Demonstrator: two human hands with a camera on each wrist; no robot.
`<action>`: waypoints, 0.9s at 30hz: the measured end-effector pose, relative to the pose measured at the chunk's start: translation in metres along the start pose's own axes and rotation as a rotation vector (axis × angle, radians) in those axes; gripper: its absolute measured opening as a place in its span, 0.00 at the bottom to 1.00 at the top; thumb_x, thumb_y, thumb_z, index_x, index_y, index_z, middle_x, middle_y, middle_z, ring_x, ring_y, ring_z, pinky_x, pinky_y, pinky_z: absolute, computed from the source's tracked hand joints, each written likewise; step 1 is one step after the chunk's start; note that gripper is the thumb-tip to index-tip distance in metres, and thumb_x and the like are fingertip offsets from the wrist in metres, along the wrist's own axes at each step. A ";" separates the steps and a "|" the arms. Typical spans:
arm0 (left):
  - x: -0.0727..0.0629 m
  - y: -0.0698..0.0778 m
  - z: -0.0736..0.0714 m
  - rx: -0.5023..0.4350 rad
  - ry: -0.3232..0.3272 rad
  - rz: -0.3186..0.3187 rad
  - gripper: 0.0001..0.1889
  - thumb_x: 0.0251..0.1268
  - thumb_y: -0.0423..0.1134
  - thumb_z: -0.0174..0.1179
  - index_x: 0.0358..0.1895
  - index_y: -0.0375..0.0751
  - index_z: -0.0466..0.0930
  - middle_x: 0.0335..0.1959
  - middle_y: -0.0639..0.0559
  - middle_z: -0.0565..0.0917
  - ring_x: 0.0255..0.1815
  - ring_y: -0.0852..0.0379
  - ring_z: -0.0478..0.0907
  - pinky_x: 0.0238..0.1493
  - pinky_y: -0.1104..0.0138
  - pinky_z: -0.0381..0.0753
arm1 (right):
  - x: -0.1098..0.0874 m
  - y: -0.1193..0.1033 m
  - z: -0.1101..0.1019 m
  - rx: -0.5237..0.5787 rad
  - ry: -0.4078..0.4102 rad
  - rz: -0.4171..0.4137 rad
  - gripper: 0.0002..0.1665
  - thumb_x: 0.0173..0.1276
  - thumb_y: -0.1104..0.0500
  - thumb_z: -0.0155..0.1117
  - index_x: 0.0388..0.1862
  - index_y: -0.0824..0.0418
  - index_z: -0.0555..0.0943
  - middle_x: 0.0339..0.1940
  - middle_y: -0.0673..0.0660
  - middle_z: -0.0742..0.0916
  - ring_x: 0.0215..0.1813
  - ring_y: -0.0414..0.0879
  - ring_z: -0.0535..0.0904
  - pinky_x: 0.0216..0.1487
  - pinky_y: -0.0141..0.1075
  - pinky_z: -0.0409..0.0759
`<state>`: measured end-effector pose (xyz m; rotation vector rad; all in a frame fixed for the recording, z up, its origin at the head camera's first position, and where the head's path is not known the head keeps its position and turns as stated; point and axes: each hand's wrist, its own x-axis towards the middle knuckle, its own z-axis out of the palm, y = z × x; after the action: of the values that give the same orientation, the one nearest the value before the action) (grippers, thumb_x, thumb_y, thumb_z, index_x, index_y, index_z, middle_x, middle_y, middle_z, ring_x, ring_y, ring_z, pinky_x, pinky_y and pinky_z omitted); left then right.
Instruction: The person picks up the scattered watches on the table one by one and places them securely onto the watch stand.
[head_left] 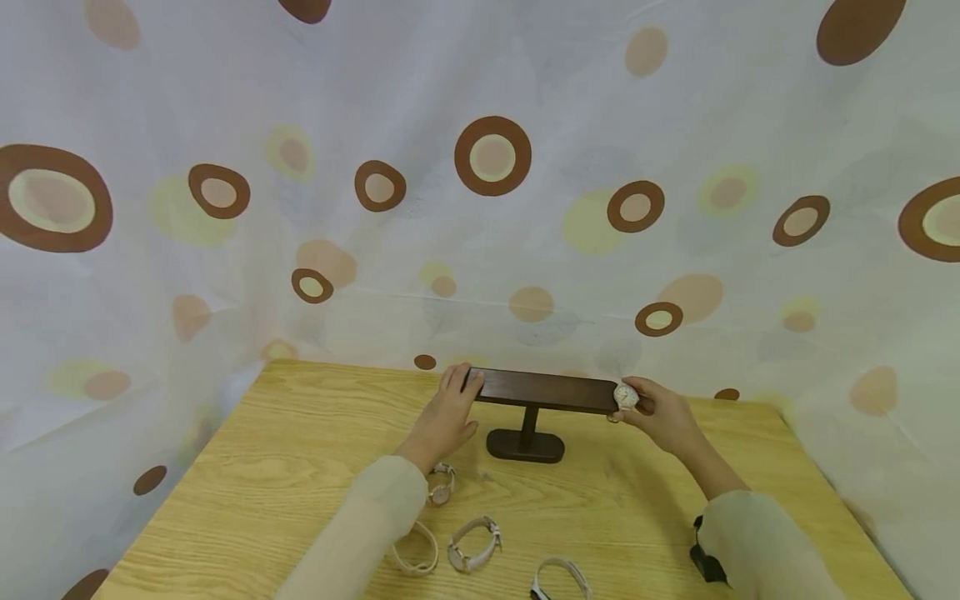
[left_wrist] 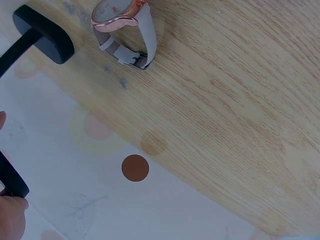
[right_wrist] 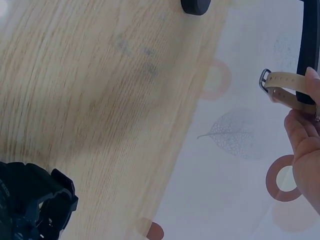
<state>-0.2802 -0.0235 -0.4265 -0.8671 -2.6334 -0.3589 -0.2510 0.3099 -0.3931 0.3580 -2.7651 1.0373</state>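
A dark brown T-shaped watch stand (head_left: 547, 388) stands on the table, its oval base (head_left: 525, 446) flat on the wood. At the bar's left end my left hand (head_left: 447, 414) grips it, fingers over the top and thumb lower down. My right hand (head_left: 660, 414) pinches a watch with a round white dial (head_left: 626, 396) at the bar's right end. In the right wrist view, its beige strap (right_wrist: 287, 80) with a metal buckle is looped around the bar end. Part of that watch is hidden by my right fingers (right_wrist: 302, 132).
Several watches lie on the wooden table (head_left: 300, 433): a rose-gold one (left_wrist: 117, 15), one with a pale strap (head_left: 475, 546), a beige band (head_left: 416, 550) and another light one (head_left: 562, 571). A black watch (right_wrist: 45, 200) lies near my right sleeve. Patterned cloth (head_left: 420, 250) surrounds the table.
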 end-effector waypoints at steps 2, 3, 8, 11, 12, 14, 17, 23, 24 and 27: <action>0.001 0.000 -0.001 0.003 -0.015 -0.006 0.37 0.58 0.41 0.64 0.68 0.35 0.57 0.67 0.34 0.57 0.69 0.39 0.55 0.60 0.62 0.75 | 0.001 0.002 0.000 0.013 -0.018 -0.002 0.34 0.61 0.61 0.65 0.63 0.74 0.66 0.59 0.76 0.74 0.57 0.66 0.75 0.48 0.39 0.83; 0.000 0.005 -0.008 -0.019 -0.036 -0.022 0.35 0.57 0.39 0.64 0.67 0.34 0.59 0.67 0.34 0.58 0.68 0.39 0.56 0.60 0.61 0.75 | 0.002 0.002 0.000 0.013 -0.024 -0.004 0.34 0.61 0.61 0.65 0.62 0.74 0.66 0.58 0.76 0.74 0.56 0.66 0.75 0.47 0.39 0.83; 0.002 0.006 -0.010 0.026 -0.063 -0.025 0.35 0.58 0.42 0.64 0.67 0.35 0.60 0.67 0.35 0.59 0.69 0.40 0.57 0.60 0.62 0.75 | 0.002 0.004 -0.002 -0.020 -0.035 -0.013 0.34 0.60 0.61 0.66 0.62 0.74 0.67 0.58 0.75 0.75 0.56 0.65 0.76 0.47 0.39 0.83; 0.001 0.007 -0.011 0.041 -0.059 -0.021 0.36 0.58 0.43 0.64 0.67 0.36 0.60 0.67 0.35 0.59 0.69 0.40 0.57 0.61 0.62 0.74 | 0.003 0.003 -0.003 -0.041 -0.039 -0.018 0.33 0.60 0.61 0.66 0.62 0.74 0.67 0.58 0.75 0.75 0.56 0.65 0.76 0.48 0.40 0.82; 0.001 0.007 -0.012 0.040 -0.056 -0.019 0.36 0.57 0.43 0.65 0.67 0.35 0.60 0.67 0.35 0.59 0.69 0.40 0.57 0.61 0.62 0.74 | 0.003 0.003 -0.003 -0.047 -0.038 -0.018 0.33 0.60 0.61 0.66 0.62 0.73 0.67 0.58 0.75 0.75 0.56 0.65 0.76 0.49 0.41 0.82; 0.000 0.007 -0.012 0.036 -0.052 -0.015 0.36 0.57 0.43 0.65 0.67 0.35 0.60 0.67 0.35 0.59 0.68 0.40 0.57 0.61 0.62 0.74 | 0.003 0.002 -0.003 -0.059 -0.035 -0.016 0.33 0.60 0.61 0.66 0.62 0.73 0.67 0.58 0.75 0.75 0.56 0.65 0.76 0.48 0.41 0.82; 0.000 0.007 -0.012 0.030 -0.053 -0.015 0.36 0.58 0.43 0.64 0.67 0.35 0.59 0.68 0.35 0.59 0.69 0.40 0.56 0.60 0.62 0.75 | 0.003 0.000 -0.003 -0.063 -0.035 -0.013 0.34 0.59 0.61 0.66 0.62 0.73 0.67 0.58 0.76 0.75 0.55 0.65 0.76 0.48 0.41 0.82; 0.000 0.006 -0.012 0.052 -0.062 -0.019 0.36 0.58 0.44 0.64 0.67 0.36 0.59 0.67 0.35 0.58 0.69 0.40 0.56 0.61 0.62 0.74 | 0.004 -0.002 -0.003 -0.070 -0.044 -0.005 0.35 0.59 0.62 0.66 0.63 0.74 0.66 0.58 0.76 0.75 0.55 0.65 0.77 0.46 0.41 0.83; 0.000 0.006 -0.012 0.054 -0.062 -0.019 0.36 0.58 0.44 0.64 0.67 0.35 0.59 0.67 0.35 0.58 0.68 0.40 0.56 0.61 0.62 0.74 | 0.004 -0.002 -0.003 -0.075 -0.044 -0.007 0.35 0.59 0.62 0.66 0.63 0.74 0.66 0.58 0.76 0.75 0.55 0.65 0.77 0.47 0.41 0.83; 0.000 0.006 -0.011 0.045 -0.069 -0.024 0.36 0.59 0.44 0.63 0.68 0.36 0.59 0.68 0.35 0.58 0.69 0.40 0.56 0.61 0.62 0.74 | 0.004 -0.003 -0.001 -0.109 -0.034 -0.034 0.35 0.58 0.60 0.68 0.62 0.73 0.68 0.57 0.76 0.76 0.54 0.65 0.77 0.47 0.44 0.82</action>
<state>-0.2740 -0.0229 -0.4155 -0.8484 -2.7064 -0.2790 -0.2542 0.3075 -0.3897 0.4095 -2.8202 0.8766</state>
